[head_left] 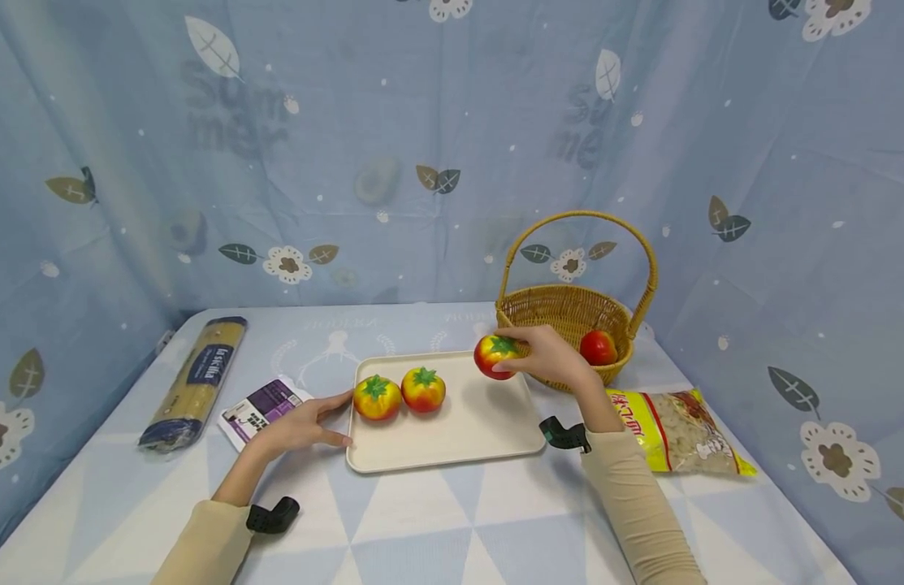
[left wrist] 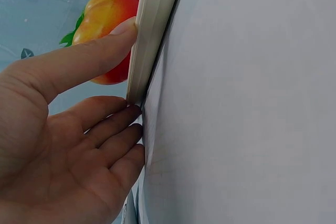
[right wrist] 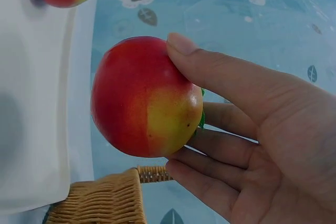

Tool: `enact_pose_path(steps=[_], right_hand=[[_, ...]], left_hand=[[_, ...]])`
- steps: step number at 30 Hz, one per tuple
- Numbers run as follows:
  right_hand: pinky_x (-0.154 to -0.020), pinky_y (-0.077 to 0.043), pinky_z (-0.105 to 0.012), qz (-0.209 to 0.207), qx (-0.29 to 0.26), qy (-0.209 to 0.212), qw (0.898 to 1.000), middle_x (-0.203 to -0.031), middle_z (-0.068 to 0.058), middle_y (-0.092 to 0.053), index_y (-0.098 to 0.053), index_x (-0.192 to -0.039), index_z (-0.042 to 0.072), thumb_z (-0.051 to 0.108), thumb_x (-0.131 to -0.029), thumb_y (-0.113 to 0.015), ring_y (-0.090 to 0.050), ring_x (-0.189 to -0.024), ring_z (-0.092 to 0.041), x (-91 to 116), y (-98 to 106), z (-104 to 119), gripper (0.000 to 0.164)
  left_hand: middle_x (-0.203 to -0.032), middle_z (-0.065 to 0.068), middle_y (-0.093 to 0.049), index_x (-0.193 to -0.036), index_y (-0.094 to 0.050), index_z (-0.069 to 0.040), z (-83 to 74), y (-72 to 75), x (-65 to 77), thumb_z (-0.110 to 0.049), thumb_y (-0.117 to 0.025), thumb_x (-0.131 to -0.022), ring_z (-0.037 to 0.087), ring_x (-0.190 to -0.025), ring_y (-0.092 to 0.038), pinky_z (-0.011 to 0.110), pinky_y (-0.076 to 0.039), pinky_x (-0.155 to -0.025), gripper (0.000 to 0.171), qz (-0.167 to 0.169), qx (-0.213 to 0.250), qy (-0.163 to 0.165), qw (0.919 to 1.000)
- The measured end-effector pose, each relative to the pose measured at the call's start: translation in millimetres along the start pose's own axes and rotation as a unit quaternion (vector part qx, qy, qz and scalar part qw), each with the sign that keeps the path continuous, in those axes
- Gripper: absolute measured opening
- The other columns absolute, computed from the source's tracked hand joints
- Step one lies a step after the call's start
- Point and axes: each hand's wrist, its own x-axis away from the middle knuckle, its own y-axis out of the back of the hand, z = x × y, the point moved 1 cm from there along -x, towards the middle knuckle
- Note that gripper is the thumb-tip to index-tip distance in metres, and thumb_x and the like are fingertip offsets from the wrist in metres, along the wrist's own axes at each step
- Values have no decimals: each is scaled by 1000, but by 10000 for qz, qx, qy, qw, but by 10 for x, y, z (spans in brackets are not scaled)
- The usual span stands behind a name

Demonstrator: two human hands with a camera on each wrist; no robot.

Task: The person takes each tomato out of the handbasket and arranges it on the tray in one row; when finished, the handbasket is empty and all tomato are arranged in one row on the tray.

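Note:
My right hand [head_left: 545, 355] grips a red and yellow tomato [right wrist: 147, 98] with a green leafy top, between thumb and fingers. It is held above the right end of a cream tray [head_left: 452, 431]. Two similar tomatoes, one at the far left [head_left: 377, 398] and one beside it [head_left: 424, 390], sit on the tray's left part. My left hand [head_left: 303, 426] is at the tray's left edge. In the left wrist view its thumb [left wrist: 123, 29] touches the rim, and the other fingers lie nearly straight along the tray's outer side.
Behind the right hand stands a wicker basket [head_left: 550, 305] with a tall handle and a red fruit [head_left: 599, 348] inside. A yellow snack bag [head_left: 685, 431] lies at the right. At left are a pack of noodles [head_left: 196, 382] and a purple and white packet [head_left: 265, 410].

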Motion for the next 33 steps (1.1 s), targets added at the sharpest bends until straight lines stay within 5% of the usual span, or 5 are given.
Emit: enact_pose_path(steps=[33], right_hand=[[-88,-51,-33,570,343,454,9968,-121,-9,-66,-62,-129,4,38,-81,-77,-62,-99,-16,-206,-568,8,60]], left_hand=[[-152,26,-25,-148,-28,5,9,5,-8,-22,-80,-78,45,-140,-19,58,-18,-112,92,-10,78,72,9999]])
